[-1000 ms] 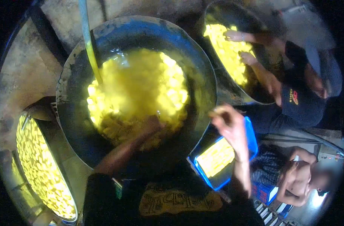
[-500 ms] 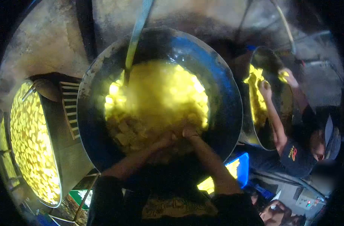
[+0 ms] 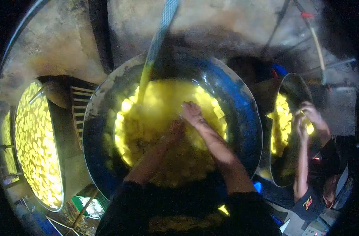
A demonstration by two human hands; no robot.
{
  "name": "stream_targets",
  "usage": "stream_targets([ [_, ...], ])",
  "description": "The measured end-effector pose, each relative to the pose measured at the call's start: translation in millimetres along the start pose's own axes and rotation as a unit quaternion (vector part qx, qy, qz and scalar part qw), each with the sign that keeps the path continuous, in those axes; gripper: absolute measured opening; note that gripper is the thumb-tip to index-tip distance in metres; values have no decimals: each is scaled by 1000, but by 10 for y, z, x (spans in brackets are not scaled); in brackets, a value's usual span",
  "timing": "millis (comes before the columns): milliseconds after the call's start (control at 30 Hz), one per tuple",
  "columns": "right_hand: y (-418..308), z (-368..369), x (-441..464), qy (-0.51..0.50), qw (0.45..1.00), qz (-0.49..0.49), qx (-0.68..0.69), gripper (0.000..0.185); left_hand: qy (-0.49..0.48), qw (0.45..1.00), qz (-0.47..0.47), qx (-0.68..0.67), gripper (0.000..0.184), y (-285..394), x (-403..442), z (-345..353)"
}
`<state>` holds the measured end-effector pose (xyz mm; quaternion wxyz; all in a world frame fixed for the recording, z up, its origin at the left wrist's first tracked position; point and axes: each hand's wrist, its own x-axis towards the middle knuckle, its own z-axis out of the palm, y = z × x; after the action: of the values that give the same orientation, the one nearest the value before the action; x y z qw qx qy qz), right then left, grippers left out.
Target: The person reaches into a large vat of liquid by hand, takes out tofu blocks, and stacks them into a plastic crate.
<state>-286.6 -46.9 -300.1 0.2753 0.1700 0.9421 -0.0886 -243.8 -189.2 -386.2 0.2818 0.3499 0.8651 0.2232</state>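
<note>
Both of my hands are over the middle of a large dark wok holding murky liquid and many yellow blocks. My right hand is raised a little, its fingers curled closed; whatever they may hold is hidden. My left hand is lower, just beside it, dim and blurred at or in the liquid, so its fingers do not show. A braided hose comes down from above, its lower end in the wok left of my hands. Yellow blocks ring the wok's inner edge.
A wide pan full of yellow blocks stands at left, beside a slatted wooden rack. On the right, a co-worker handles yellow pieces over another wok. A green container is at lower left.
My hands have moved farther forward over the wok, the right one rising. The camera view has shifted, placing the wok lower. The co-worker's hands have come together.
</note>
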Motion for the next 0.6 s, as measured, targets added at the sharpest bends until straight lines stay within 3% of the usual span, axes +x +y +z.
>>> stream_targets([
  [167, 5, 533, 279, 28, 997, -23, 64, 40, 33, 954, 99, -280, 59, -236, -86, 22],
  [233, 189, 409, 257, -46, 984, -82, 153, 45, 52, 898, 131, -416, 62, -364, -175, -24],
  [300, 306, 88, 10, -128, 946, -111, 276, 50, 101, 794, 141, -582, 60, -545, -217, 49],
  [333, 335, -72, -184, -154, 922, -109, 338, 53, 169, 838, 128, -503, 52, -774, -29, 365],
  [400, 286, -231, -519, -142, 899, -102, 401, 55, 238, 868, 114, -420, 44, -890, 17, 454],
  [467, 233, -249, -775, -129, 871, -95, 465, 57, 228, 819, 98, -517, 33, -722, -142, 72],
  [500, 163, -250, -867, -102, 860, -142, 479, 57, 224, 800, 93, -548, 33, -600, -214, -137],
  [533, 90, -241, -935, -75, 846, -189, 493, 58, 216, 676, 19, -704, 32, -386, -265, -343],
  [567, 7, -172, -925, -116, 793, -183, 569, 58, 196, 523, -57, -828, 33, -299, -263, -354],
  [600, -48, -93, -959, -50, 846, -172, 502, 56, 194, 522, -54, -829, 33, -228, -262, -380],
])
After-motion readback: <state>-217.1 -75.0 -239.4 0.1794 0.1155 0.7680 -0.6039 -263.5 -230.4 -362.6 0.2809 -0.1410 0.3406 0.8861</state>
